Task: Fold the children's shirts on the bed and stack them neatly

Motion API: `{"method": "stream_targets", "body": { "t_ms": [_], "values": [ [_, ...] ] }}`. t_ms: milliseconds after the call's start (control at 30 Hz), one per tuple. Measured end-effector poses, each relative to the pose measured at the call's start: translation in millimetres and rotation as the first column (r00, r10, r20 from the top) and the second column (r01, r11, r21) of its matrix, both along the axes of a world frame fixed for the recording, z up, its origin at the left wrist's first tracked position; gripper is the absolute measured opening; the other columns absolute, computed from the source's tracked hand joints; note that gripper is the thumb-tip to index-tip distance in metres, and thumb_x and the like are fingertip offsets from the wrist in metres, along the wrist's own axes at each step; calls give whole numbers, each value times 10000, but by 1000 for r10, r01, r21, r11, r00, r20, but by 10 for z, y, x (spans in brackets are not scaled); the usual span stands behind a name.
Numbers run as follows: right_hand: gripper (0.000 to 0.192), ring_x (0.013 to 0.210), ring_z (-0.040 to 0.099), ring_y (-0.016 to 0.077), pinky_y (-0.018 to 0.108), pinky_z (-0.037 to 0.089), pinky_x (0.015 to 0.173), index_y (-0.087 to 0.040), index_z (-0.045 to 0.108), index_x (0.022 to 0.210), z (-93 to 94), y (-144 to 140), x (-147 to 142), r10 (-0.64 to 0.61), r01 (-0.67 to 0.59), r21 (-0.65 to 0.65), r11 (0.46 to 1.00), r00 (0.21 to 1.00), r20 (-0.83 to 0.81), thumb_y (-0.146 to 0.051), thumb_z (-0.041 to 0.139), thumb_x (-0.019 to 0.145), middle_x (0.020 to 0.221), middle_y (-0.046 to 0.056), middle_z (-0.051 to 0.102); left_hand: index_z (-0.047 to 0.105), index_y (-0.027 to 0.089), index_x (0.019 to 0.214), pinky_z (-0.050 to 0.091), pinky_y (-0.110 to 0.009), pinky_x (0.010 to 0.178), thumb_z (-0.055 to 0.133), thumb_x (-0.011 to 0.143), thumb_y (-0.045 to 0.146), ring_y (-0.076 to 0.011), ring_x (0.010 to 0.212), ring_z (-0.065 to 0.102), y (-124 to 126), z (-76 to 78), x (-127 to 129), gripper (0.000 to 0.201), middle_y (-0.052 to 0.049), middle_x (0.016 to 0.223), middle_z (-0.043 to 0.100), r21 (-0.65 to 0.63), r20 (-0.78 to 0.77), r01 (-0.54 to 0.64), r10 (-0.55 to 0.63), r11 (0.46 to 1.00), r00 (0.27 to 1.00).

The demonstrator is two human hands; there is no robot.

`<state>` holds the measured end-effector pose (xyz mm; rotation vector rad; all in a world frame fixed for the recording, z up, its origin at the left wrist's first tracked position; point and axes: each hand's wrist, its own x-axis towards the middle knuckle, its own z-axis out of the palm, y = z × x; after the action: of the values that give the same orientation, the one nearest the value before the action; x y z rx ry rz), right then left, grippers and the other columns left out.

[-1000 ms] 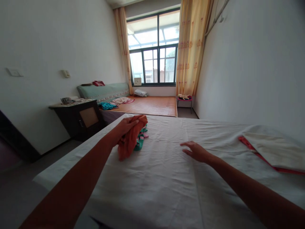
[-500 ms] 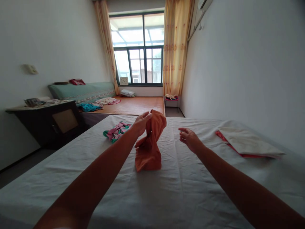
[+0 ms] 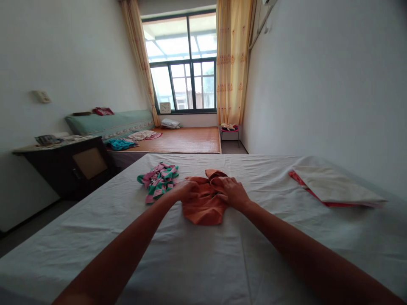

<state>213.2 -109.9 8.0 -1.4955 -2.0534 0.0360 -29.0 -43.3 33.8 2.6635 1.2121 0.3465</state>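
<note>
Crumpled orange cloth garment [image 3: 203, 205], lifted a moment ago, now lies on white bedsheet [image 3: 222, 262]. Left hand [image 3: 187, 189] and right hand [image 3: 233, 191] both pinch its upper edge, fingers curled closed.

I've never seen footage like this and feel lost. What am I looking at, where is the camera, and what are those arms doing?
The camera sits on a person's head, looking forward and down, so the two bare arms are that person's own. There is no machine. Both the left hand and the right hand grip a crumpled orange cloth lying on a bed with a white sheet. Beside it lies a pink and green cloth. At the right edge rests a folded cream cloth.
</note>
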Motion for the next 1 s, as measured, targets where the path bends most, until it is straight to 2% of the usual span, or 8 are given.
{"method": "stream_targets", "body": {
  "t_ms": [133,333,467,600,667,800,900,1000],
  "values": [
    [192,834,620,203,331,484,756,-196,612,926,-27,251,157,-149,84,-209,974,937,-317,-206,558,742,873,53,673,707,213,836,436,-261,750,560,772,292,-202,867,619,-52,-159,-44,179,-54,917,698,114,-52,-134,141,984,989],
    [124,568,578,110,237,495,534,-208,508,866,18,19,820,-403,108,-396,912,416,-815,-272,514,759,717,-12,602,681,193,814,415,-244,648,495,788,281,-176,737,602,176,16,-317,208,-33,770,676,104,215,-360,333,927,918],
    [200,504,570,107,222,468,493,-202,511,906,-36,-401,1228,-459,70,-515,854,566,-685,-251,566,719,643,-23,607,633,163,852,406,-214,526,529,757,304,-130,556,540,429,139,-575,199,12,627,588,-170,640,-447,443,878,628],
    [285,517,605,134,216,426,470,-181,539,945,-9,-605,1396,-277,-160,-618,769,788,-549,-393,591,760,617,-8,637,559,157,1069,464,-220,543,627,735,345,-112,568,575,451,227,-511,389,0,724,610,-459,801,-276,528,844,282],
    [340,515,606,136,219,409,462,-175,548,901,53,-560,1452,-186,-177,-580,796,839,-511,-500,546,798,634,9,652,555,169,1129,507,-260,675,659,732,363,-153,770,633,312,282,-373,454,-53,884,652,-411,813,-182,450,893,369],
    [295,632,644,161,262,475,580,-184,572,874,127,-247,1569,-184,59,-327,943,913,-364,-468,505,835,743,49,689,676,185,991,486,-311,851,609,794,444,-211,982,604,-186,328,-78,333,-73,1018,674,-246,564,188,-18,951,826],
    [245,900,653,211,307,486,791,-191,613,976,70,33,1529,-146,114,-205,972,979,-145,-359,550,810,978,99,700,692,218,1025,436,-317,942,676,761,385,-223,1066,568,-563,229,72,312,-71,1135,641,-239,272,454,-389,859,880],
    [342,1058,595,258,336,449,888,-187,622,1062,-17,217,1326,-137,139,-224,965,990,26,-361,609,768,1077,126,677,656,256,1109,427,-302,935,736,692,262,-227,1093,539,-791,77,147,425,-67,1223,572,-129,132,423,-408,897,903]
  ]
}}
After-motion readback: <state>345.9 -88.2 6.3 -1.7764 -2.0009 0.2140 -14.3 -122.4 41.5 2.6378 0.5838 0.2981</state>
